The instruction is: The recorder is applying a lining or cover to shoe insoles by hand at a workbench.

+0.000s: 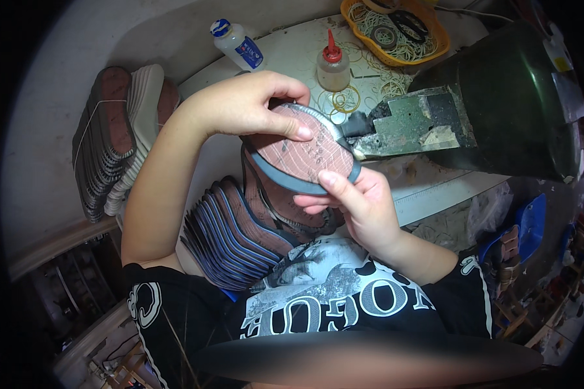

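Left hand (pixel 250 104): grips the far edge of a shoe sole (pixel 305 152), thumb pressed on its reddish face.
Right hand (pixel 357 204): holds the sole's near rim.
Sole stack (pixel 230 233): fanned below, near left.
Glue bottle (pixel 333 65): far, upright.

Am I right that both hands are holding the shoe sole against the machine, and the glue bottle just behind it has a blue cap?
Not quite. Both hands, left hand and right hand, do hold the shoe sole against the machine, but the glue bottle just behind has a red cap, as the head view shows. The blue cap belongs to the white bottle farther left.
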Motion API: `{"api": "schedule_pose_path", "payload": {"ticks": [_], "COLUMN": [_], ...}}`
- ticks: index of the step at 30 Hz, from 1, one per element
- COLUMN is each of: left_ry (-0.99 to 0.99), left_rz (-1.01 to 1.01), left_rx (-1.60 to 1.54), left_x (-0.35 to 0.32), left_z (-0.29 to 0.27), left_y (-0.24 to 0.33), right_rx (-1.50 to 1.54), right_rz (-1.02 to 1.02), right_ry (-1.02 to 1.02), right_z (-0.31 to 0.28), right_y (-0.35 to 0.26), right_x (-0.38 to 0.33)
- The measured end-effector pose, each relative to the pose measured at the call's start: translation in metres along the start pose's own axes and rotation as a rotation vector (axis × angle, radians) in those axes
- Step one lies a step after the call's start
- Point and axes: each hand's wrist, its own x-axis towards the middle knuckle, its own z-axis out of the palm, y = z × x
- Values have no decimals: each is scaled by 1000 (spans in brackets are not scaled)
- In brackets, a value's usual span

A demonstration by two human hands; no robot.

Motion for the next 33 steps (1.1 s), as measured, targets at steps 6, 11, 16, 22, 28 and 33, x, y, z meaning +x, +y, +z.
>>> {"api": "schedule_pose_path", "payload": {"ticks": [6, 11, 16, 22, 28, 33], "left_ry": [142, 251, 325, 365, 407, 355], "left_rz": [-134, -221, -244, -404, -446, -412], "left_rx": [-12, -72, -95, -208, -584, -701], "left_x": [-19, -29, -35, -34, -27, -32], "left_z": [12, 30, 42, 59, 85, 90], "left_y": [-10, -16, -15, -4, 11, 15], "right_rx": [101, 50, -78, -172, -312, -520], "right_rz": [0, 50, 58, -4, -21, -58], "right_ry": [-15, -21, 28, 3, -94, -125], "right_z": [-4, -13, -17, -23, -33, -43], "right_y": [-2, -11, -18, -20, -16, 5], "right_x": [9, 21, 28, 37, 25, 0]}}
